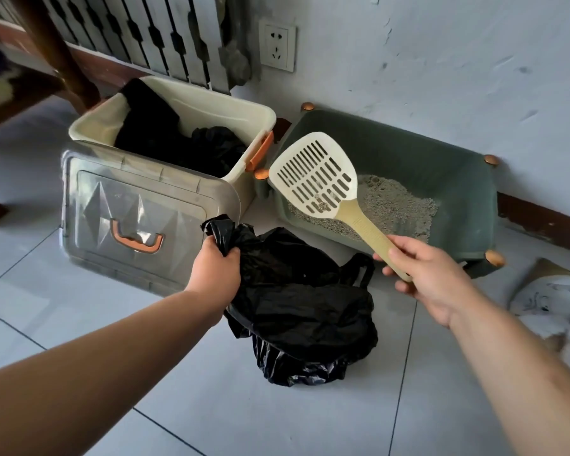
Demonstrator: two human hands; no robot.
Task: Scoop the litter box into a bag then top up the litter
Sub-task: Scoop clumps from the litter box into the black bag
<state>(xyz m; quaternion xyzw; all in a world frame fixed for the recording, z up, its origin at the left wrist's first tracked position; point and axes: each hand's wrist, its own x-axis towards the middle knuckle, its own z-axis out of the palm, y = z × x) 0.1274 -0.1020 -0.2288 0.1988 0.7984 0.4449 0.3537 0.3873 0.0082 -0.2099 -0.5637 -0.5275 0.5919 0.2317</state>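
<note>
Left hand point(216, 268) fingers are curled round a bunched edge of the black bag point(303, 301), which is spread on the floor. The scoop point(313, 174) handle is gripped by the right hand point(431, 278); its slotted head is held over grey litter point(395, 205) in the green box point(408, 153).

i'm in a home: tiled floor point(211, 406), wall socket point(277, 46) above my cat's litter box point(458, 179).
</note>
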